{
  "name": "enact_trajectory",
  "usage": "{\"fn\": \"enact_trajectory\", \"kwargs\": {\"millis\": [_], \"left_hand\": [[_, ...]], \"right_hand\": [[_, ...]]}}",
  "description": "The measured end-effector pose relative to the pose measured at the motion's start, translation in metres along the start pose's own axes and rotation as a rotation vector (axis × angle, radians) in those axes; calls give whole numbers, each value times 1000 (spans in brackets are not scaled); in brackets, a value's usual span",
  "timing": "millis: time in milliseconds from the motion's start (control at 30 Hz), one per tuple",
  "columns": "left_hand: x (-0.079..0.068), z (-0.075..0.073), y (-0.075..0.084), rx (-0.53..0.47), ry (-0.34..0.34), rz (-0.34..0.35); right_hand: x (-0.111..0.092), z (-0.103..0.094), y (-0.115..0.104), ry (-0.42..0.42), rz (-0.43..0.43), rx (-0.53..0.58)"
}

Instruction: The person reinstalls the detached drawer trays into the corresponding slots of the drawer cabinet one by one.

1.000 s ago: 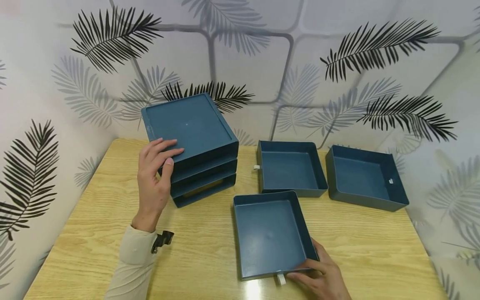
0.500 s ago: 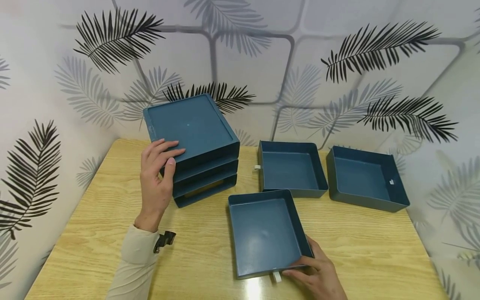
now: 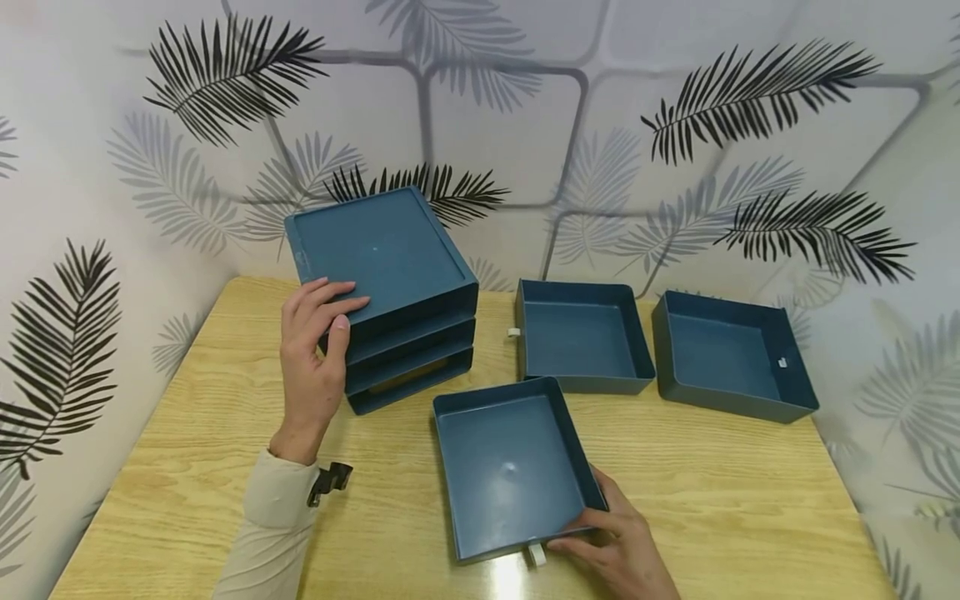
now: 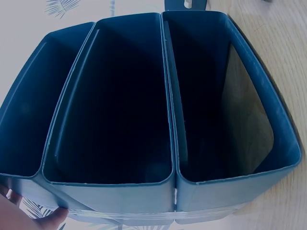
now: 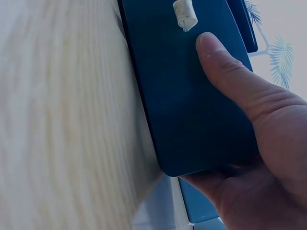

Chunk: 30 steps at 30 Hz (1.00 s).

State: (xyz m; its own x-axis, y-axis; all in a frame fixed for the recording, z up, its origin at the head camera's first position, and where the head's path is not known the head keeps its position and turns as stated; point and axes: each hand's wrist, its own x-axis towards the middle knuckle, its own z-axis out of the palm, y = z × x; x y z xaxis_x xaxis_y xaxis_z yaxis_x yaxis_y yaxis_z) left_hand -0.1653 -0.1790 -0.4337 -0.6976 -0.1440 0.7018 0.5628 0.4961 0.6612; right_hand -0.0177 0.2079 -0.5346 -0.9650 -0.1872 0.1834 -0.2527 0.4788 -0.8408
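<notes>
A blue three-tier drawer cabinet [image 3: 378,254] stands at the left with its slots facing front. My left hand [image 3: 313,362] rests on its top at the front left corner, fingers spread over the edge. The left wrist view looks into the hollow slots [image 4: 112,105]; fingertips show at the casing's corner. My right hand [image 3: 622,537] holds a shallow blue drawer [image 3: 510,467] by its front right corner, thumb on the front face and fingers along the side. In the right wrist view the thumb lies just below a pale pull tab [image 5: 185,14].
Two more blue drawers lie behind and to the right: one drawer [image 3: 581,333] with its tab facing left, another drawer [image 3: 720,350] at the far right. The wooden table [image 3: 180,475] ends at a leaf-patterned wall covering [image 3: 495,125].
My right hand has moved the drawer left, toward the cabinet's front. The left hand stays on the cabinet top.
</notes>
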Motion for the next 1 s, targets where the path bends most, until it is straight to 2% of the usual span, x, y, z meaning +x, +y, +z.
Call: {"fn": "enact_trajectory", "kwargs": {"millis": [267, 467, 633, 733, 900, 1000], "left_hand": [[0, 0, -1, 1, -1, 13], [0, 1, 0, -3, 1, 18], [0, 1, 1, -7, 3, 14], [0, 1, 0, -7, 2, 15], [-1, 1, 0, -6, 3, 12], [-1, 1, 0, -6, 4, 9]], "right_hand": [[4, 6, -3, -25, -26, -34], [7, 9, -5, -52, -1, -11], [8, 13, -6, -52, -23, -8], [9, 15, -6, -54, -27, -22], [13, 18, -8, -69, 12, -53], [15, 20, -8, -65, -6, -69]]}}
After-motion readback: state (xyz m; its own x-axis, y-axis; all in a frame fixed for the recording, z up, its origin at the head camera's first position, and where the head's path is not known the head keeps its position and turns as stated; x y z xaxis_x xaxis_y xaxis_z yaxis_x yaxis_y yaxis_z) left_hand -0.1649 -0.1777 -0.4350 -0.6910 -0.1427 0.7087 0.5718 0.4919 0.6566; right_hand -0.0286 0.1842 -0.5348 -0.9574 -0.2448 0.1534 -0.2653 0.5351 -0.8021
